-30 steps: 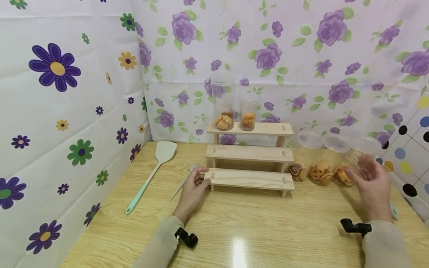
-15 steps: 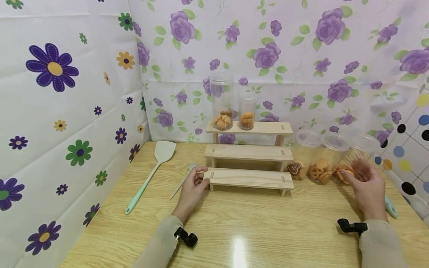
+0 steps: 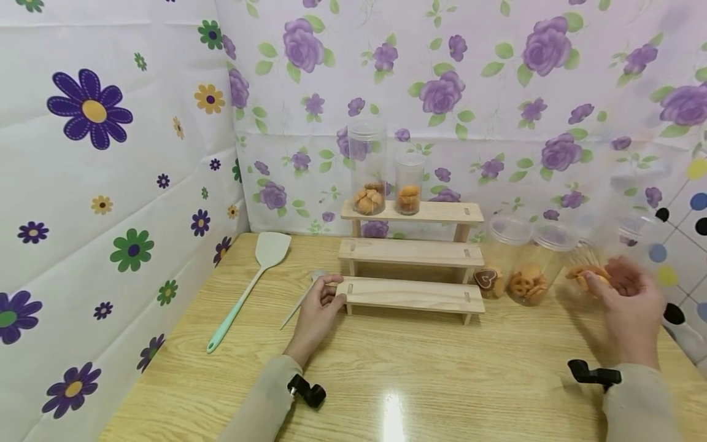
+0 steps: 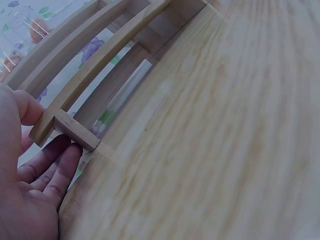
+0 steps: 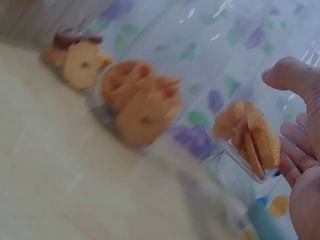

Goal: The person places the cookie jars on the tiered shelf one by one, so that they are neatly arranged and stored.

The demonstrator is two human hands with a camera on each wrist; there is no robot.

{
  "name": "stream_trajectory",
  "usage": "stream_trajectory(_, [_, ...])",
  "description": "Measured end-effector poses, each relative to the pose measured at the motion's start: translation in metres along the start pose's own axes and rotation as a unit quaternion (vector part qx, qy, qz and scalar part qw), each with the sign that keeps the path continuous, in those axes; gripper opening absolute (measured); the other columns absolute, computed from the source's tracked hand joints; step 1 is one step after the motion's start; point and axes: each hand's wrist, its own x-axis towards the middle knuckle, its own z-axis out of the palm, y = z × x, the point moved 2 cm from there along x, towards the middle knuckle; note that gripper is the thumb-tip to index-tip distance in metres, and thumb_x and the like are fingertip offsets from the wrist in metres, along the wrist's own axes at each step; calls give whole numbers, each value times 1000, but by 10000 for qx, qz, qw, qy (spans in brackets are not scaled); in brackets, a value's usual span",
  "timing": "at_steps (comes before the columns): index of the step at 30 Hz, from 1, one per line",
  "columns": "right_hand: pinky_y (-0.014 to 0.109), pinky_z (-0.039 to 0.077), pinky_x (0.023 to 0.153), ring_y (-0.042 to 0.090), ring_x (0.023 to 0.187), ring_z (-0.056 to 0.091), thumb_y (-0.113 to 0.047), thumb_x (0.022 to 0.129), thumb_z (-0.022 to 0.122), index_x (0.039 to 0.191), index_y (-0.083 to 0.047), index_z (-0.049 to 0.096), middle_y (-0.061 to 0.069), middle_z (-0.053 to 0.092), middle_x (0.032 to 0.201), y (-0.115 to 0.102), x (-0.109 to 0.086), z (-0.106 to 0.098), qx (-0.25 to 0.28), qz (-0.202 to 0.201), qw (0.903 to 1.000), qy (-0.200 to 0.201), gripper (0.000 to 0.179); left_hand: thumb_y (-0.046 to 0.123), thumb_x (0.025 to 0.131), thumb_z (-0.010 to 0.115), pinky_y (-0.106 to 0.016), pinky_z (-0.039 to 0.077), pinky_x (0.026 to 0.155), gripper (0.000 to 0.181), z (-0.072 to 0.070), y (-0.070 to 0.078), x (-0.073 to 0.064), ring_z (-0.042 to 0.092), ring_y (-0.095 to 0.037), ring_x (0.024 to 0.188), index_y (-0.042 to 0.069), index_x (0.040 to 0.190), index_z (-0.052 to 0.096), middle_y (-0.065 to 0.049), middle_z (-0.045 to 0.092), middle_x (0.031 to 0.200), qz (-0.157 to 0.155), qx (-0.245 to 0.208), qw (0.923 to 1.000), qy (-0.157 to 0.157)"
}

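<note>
- Right grip (image 3: 634,301) pinches one clear jar (image 3: 606,250) between thumb and curled fingers; this held jar leans with its lid to the right, its base apart from the counter (image 3: 420,380), to the right of the other jars; several biscuits (image 5: 250,135) lie inside it, too overlapped to count.
- Left grip (image 3: 317,310) pinches the left end of the lowest step (image 3: 411,293), its fingers beside that step's leg.
- One wooden stand (image 3: 411,252) has three steps, rising toward the back; two jars are upright on the top step (image 3: 447,212): one tall jar (image 3: 367,166) at left, one shorter jar (image 3: 409,184) just beside it.
- Two more jars stand on the counter just right of the stand; one heart-biscuit jar (image 3: 504,258), one pretzel-shape jar (image 3: 534,264); that makes five jars counted, each with biscuits low inside.
- One spatula (image 3: 256,281) lies left of the stand; one thin grey utensil (image 3: 298,304) lies near the left grip; one light-blue handle (image 5: 265,222) shows blurred in the right wrist view.
</note>
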Motion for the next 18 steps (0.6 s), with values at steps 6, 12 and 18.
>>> stream_trajectory(6, [6,46,93,1,115,62,-13,99,86,150,-14,69,-15,68,124,-36,-6,-5,-482,-741,9951,451,54,12,108,71,-24,57,85,36,1,0,0,71,-24,103,15,144,68,-13,75,114,14,-7,10000,21])
stream_trajectory(12, [9,46,99,2,118,60,-6,100,82,152,-12,66,-13,67,132,-78,-17,-1,-308,-1280,9900,507,54,11,108,71,-24,57,85,36,1,0,0,71,-25,103,15,143,68,-14,75,114,21,-20,10000,25])
stream_trajectory(18, [8,43,104,-1,122,60,-8,103,79,157,-16,62,-15,67,139,-107,-25,4,-488,-1451,9876,355,58,12,108,71,-24,57,85,36,0,0,0,70,-24,103,15,144,68,-14,75,113,46,57,10000,32])
